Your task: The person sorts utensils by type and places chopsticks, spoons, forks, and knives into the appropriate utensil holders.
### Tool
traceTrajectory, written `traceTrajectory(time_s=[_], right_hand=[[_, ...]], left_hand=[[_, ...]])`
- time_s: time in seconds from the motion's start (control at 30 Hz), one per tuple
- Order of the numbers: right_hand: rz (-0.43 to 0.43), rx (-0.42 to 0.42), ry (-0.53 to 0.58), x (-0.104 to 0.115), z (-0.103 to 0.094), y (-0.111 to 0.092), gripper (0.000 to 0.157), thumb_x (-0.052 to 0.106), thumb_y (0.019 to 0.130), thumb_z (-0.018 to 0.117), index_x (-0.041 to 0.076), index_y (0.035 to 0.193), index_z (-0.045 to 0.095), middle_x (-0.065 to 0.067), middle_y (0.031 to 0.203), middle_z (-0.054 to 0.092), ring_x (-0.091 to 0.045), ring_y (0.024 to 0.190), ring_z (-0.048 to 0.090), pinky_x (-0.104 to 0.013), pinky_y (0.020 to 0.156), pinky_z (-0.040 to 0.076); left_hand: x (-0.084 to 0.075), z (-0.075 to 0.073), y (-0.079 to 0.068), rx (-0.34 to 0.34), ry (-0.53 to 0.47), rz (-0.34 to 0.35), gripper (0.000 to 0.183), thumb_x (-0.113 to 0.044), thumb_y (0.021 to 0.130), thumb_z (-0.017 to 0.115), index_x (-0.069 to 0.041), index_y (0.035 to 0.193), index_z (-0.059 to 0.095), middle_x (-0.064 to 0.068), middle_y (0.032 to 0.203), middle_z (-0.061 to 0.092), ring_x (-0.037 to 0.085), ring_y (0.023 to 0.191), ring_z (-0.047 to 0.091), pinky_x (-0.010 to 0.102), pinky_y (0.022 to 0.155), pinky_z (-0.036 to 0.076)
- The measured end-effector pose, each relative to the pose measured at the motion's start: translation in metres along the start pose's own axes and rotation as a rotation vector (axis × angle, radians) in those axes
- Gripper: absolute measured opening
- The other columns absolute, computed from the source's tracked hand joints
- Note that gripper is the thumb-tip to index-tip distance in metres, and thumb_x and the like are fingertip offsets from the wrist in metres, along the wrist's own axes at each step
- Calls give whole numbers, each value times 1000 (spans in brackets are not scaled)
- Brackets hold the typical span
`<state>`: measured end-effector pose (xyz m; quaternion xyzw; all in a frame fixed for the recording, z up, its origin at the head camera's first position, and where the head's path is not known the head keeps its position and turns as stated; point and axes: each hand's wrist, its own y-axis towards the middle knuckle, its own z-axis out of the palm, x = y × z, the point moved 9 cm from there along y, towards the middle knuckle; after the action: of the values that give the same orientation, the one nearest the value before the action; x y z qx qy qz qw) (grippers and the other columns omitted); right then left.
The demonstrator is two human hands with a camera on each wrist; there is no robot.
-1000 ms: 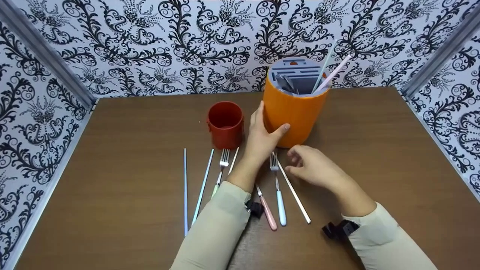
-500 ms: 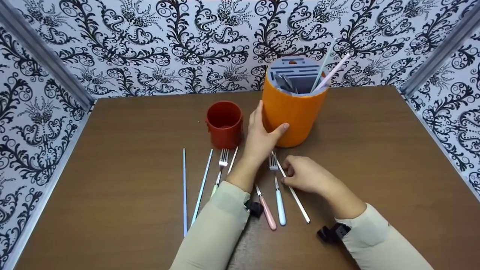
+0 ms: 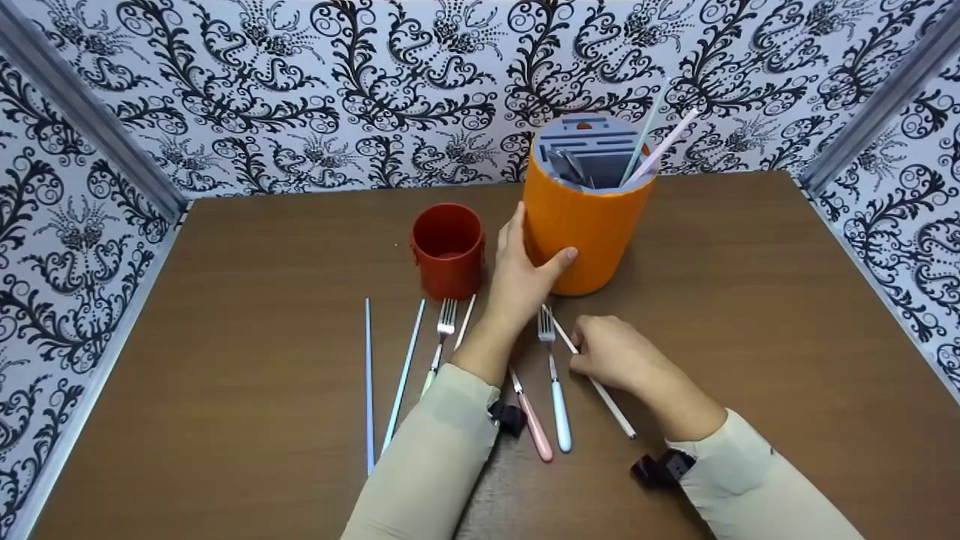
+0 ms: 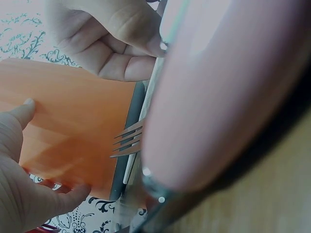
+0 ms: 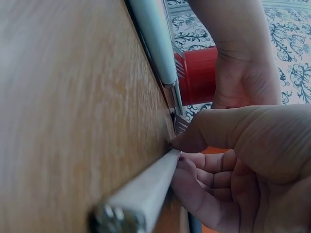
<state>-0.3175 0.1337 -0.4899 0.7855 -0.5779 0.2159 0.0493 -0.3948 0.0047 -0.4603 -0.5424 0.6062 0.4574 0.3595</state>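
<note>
My left hand rests on the lower left side of an orange cutlery holder, thumb and fingers spread and fairly straight. Between the thumb and fingers of my right hand I pinch a whitish chopstick, which lies at a slant on the table; its near end looms large in the right wrist view. Just left of it lie a fork with a light blue handle and a pink-handled utensil, whose head my left arm hides. Two chopsticks and some spoons stand in the holder's grey top.
A red cup stands left of the holder. In front of it lie a blue chopstick, a light blue chopstick, a green-handled fork and another pale chopstick. Patterned walls enclose the wooden table.
My right hand has come down from near the holder's base onto the whitish chopstick and pinches it. That chopstick's near end has shifted slightly right and up. My left hand stays on the holder.
</note>
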Motion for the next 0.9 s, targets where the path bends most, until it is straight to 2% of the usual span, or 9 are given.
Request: traceTrajectory(time_s=[0.23,0.5,0.77,0.9], right_hand=[[25,-11,-35,-3,-2,-1,10,14,78,70,10,83,62,0,70,61,-20,64,55,-35,57,44],[69,3,-33,-8,-7,-1,12,16,82,69,12,88,59,-2,73,59,-21,65,55,-34,57,41],[54,26,-42,-9,-14,-3,18,15,85,69,8,101,68,-1,76,64,-20,69,58,-36,62,47],[43,19,-34,-12,-22,-5,15,13,84,67,10,98,68,1,76,65,-19,69,58,-36,61,46]], left_hand=[[0,0,0,0,3,0,98,-42,89,82,-22,166,25,6,166,36,22,150,41,40,127,32],[1,0,0,4,6,-13,98,-43,89,81,-22,166,25,6,165,36,22,150,41,41,127,32],[1,0,-1,14,7,-36,97,-44,90,80,-25,167,23,5,166,35,21,150,41,41,126,32],[2,1,-2,15,-3,-33,97,-44,90,80,-26,167,23,5,166,35,22,150,41,42,126,33]])
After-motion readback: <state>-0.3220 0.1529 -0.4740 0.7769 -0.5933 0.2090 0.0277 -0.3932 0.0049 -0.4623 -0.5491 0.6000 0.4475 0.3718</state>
